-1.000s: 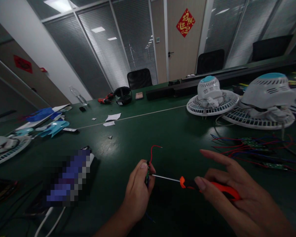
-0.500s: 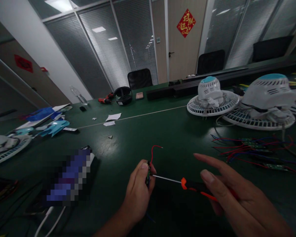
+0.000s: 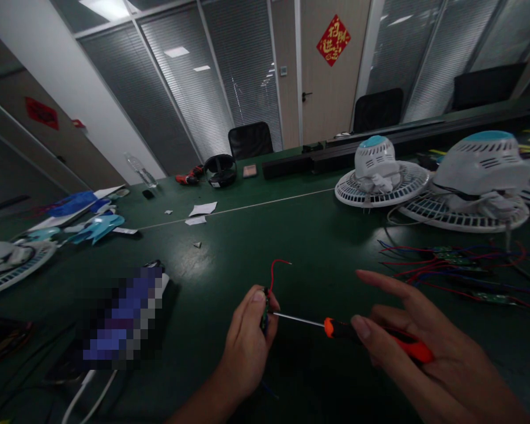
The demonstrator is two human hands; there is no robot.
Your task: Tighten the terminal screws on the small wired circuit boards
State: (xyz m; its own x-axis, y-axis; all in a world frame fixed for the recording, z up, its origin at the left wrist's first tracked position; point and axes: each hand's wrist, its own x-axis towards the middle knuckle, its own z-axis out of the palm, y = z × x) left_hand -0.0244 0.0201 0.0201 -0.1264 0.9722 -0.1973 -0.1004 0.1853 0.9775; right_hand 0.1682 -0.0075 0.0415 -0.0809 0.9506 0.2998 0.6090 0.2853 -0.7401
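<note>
Pinched in my left hand [image 3: 249,333] is a small green circuit board [image 3: 265,315], mostly covered by the fingers. A red wire [image 3: 272,274] with a bare end curves up from the board. My right hand [image 3: 428,347] holds a screwdriver [image 3: 340,328] with an orange and black handle, its thumb against the handle and its index finger stretched out. The screwdriver's metal shaft points left, and its tip meets the board's edge by my left fingers; the exact contact is hidden.
To the right lie several circuit boards [image 3: 450,256] with red and blue wires. White fan parts [image 3: 382,179] stand behind them. At left are a blurred-out device [image 3: 123,318] with a white cable and light-blue fan blades [image 3: 98,228]. Paper scraps [image 3: 203,209] lie farther back on the green table [image 3: 300,229].
The screwdriver handle has turned about its axis, and my right thumb and fingers have shifted along it. My left hand and the board stay in place.
</note>
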